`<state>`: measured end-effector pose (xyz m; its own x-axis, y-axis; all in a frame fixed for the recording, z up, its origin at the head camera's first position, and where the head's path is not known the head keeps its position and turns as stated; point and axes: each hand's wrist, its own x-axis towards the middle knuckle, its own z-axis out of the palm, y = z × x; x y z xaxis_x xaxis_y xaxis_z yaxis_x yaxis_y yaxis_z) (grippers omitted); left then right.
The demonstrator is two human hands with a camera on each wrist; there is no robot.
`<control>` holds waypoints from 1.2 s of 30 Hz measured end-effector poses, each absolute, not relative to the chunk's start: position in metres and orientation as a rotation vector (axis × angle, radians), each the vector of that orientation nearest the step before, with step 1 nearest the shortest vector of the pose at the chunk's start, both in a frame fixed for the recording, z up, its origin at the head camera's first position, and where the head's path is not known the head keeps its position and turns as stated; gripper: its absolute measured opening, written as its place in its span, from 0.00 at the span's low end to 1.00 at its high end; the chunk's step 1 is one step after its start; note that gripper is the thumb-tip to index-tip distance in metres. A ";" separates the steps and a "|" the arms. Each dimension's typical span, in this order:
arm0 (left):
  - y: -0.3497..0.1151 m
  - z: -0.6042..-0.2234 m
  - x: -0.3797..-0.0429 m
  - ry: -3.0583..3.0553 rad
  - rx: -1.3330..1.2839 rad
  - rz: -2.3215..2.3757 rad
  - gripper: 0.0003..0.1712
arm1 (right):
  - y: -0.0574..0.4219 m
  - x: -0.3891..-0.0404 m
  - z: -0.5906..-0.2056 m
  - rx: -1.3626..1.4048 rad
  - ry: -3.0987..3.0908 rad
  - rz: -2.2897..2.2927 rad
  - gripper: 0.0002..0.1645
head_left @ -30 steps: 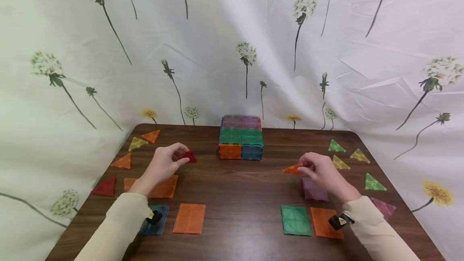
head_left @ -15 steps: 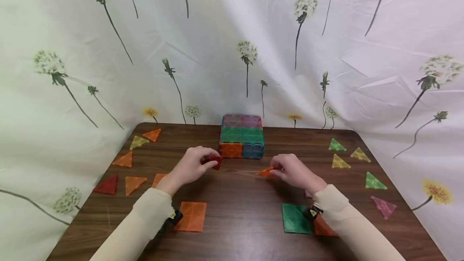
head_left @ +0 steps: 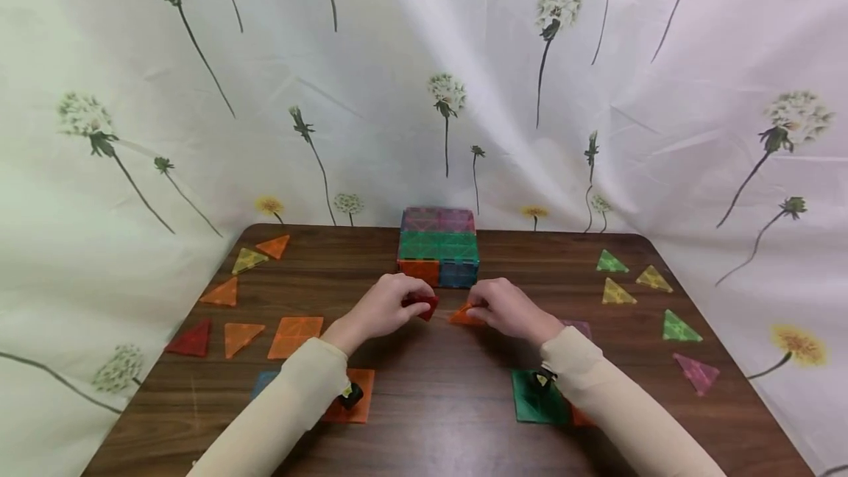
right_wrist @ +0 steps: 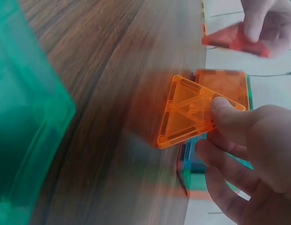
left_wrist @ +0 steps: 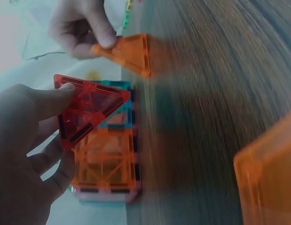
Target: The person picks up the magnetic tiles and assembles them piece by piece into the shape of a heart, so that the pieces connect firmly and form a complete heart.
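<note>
- left hand [head_left: 387, 308]: bare, no rings or gloves seen
- right hand [head_left: 506, 308]: bare, same
- left sleeve [head_left: 278, 414]: long, cream/beige, smooth knit, snug cuff ending at the wrist
- right sleeve [head_left: 612, 407]: same cream fabric, cuff at the wrist
- left wrist camera [head_left: 350, 394]: small black unit under the forearm near the cuff, yellowish mark on it
- right wrist camera [head_left: 543, 377]: small black unit near the cuff, pale mark; strap detail too small to tell
</note>
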<state>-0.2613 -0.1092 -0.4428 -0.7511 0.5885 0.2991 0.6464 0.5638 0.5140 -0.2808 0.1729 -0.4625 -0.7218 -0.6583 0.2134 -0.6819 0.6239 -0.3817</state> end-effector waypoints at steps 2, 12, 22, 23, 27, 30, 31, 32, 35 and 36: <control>-0.105 -0.444 -0.262 -2.697 -1.077 -0.916 0.09 | 0.167 -0.282 -0.462 1.184 -2.770 0.694 0.07; -0.091 -0.453 -0.264 -2.720 -1.075 -0.848 0.05 | 0.150 -0.279 -0.463 1.245 -2.741 0.691 0.04; -0.083 -0.453 -0.262 -2.702 -1.058 -0.806 0.02 | 0.158 -0.281 -0.469 1.225 -2.806 0.674 0.05; -0.083 -0.452 -0.262 -2.711 -1.060 -0.807 0.02 | 0.160 -0.281 -0.470 1.223 -2.820 0.673 0.06; -0.085 -0.448 -0.264 -2.749 -1.068 -0.827 0.04 | 0.162 -0.283 -0.472 1.227 -2.839 0.721 0.06; -0.092 -0.445 -0.266 -2.752 -1.087 -0.851 0.07 | 0.162 -0.284 -0.474 1.240 -2.828 0.746 0.06; -0.095 -0.445 -0.266 -2.746 -1.093 -0.861 0.07 | 0.162 -0.284 -0.475 1.239 -2.828 0.746 0.06; -0.099 -0.444 -0.267 -2.742 -1.098 -0.870 0.09 | 0.162 -0.284 -0.475 1.238 -2.829 0.744 0.06; -0.115 -0.443 -0.268 -2.730 -1.085 -0.902 0.10 | 0.161 -0.284 -0.476 1.228 -2.840 0.723 0.07; -0.122 -0.442 -0.269 -2.725 -1.076 -0.909 0.09 | 0.161 -0.284 -0.477 1.234 -2.833 0.715 0.08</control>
<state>-0.2688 -0.1215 -0.4420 -0.7516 0.6005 0.2731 0.6442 0.5789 0.4999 -0.2839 0.1611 -0.4768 -0.6970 -0.7016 0.1481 -0.6878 0.5959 -0.4144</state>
